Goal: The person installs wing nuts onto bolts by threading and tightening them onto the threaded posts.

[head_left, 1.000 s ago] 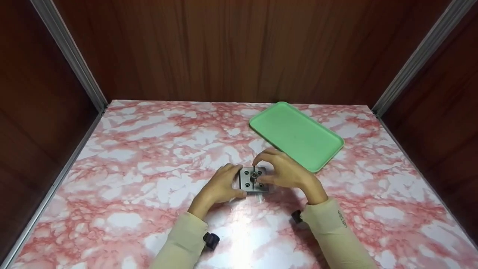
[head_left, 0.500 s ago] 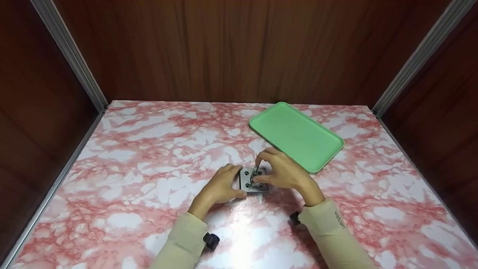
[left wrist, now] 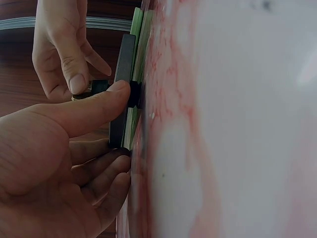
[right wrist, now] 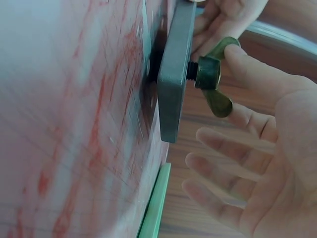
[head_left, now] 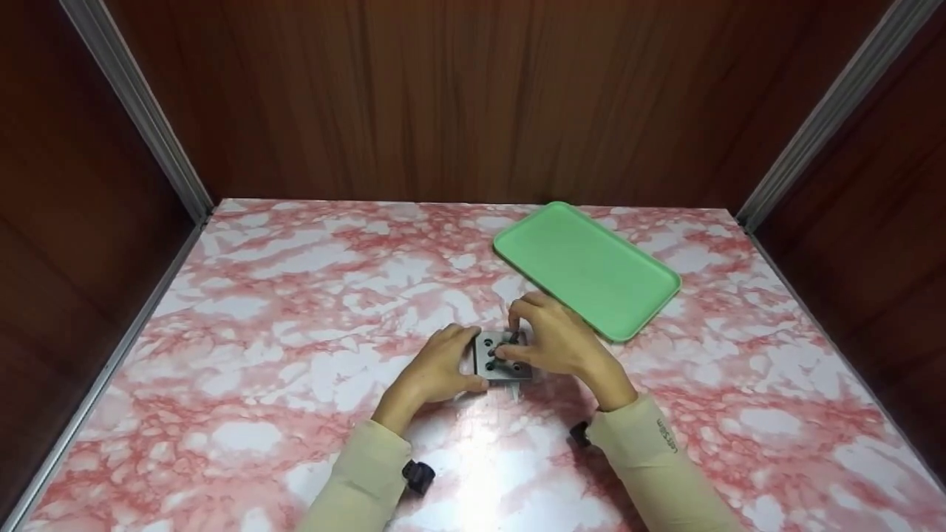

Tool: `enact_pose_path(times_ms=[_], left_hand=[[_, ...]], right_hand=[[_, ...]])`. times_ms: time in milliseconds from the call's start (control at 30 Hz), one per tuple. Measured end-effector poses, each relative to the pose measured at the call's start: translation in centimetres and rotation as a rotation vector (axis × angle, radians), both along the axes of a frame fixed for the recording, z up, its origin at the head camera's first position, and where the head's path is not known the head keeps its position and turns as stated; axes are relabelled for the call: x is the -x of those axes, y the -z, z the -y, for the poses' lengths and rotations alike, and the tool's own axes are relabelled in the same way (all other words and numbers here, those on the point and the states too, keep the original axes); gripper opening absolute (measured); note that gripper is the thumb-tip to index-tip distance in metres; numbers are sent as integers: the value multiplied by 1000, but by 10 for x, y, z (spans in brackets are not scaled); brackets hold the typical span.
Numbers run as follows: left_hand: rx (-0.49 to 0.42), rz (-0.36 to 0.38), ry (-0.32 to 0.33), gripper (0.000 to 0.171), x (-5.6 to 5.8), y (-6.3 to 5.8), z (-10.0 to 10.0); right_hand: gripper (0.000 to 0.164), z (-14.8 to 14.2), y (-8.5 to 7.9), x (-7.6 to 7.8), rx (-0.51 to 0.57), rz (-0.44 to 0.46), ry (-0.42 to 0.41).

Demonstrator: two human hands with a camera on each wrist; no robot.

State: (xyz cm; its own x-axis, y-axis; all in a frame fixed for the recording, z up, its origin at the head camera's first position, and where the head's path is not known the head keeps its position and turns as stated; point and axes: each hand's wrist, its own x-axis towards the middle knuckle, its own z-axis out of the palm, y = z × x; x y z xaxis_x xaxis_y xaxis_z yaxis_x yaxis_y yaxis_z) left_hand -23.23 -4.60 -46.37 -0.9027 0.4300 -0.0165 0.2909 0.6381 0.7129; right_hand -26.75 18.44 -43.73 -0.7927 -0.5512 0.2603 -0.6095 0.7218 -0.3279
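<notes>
A square grey metal plate (head_left: pixel 504 374) with several holes stands raised a little over the table. Through its middle comes a threaded bolt (right wrist: pixel 191 71) bearing a brass-coloured wing nut (right wrist: pixel 208 73), with a gap between nut and plate. My left hand (head_left: pixel 436 367) holds the plate at its left side, thumb on the near edge and fingers at the far edge. With thumb and index finger, my right hand (head_left: pixel 562 341) pinches the two wings of the nut; its other fingers spread loosely in the right wrist view. The plate's underside is mostly hidden.
A light green tray (head_left: pixel 587 270) lies at an angle behind the right hand. Below the plate a small clear piece (head_left: pixel 515 391) shows at its near edge. Brown wood-grain panels (head_left: pixel 473 96) enclose the red-and-white marbled table (head_left: pixel 295 295) at the back and sides.
The wing nut has turned clockwise as seen from above, its far wing swinging right. My right hand and wrist have shifted slightly with it, while the left hand and plate stay still.
</notes>
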Motion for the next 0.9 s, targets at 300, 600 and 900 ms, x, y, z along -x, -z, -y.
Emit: enact_pose_path(times_ms=[300,600,900], left_hand=[[-1,8,13,85,0,0,1],[7,0,13,85,0,-1,1],[14,17,9,86,0,-1,1]], right_hand=[[40,4,3,-2,-17,-54,34],[38,6,4,-1,-16,-85,34],[15,-7,-4,4,62,48,-81]])
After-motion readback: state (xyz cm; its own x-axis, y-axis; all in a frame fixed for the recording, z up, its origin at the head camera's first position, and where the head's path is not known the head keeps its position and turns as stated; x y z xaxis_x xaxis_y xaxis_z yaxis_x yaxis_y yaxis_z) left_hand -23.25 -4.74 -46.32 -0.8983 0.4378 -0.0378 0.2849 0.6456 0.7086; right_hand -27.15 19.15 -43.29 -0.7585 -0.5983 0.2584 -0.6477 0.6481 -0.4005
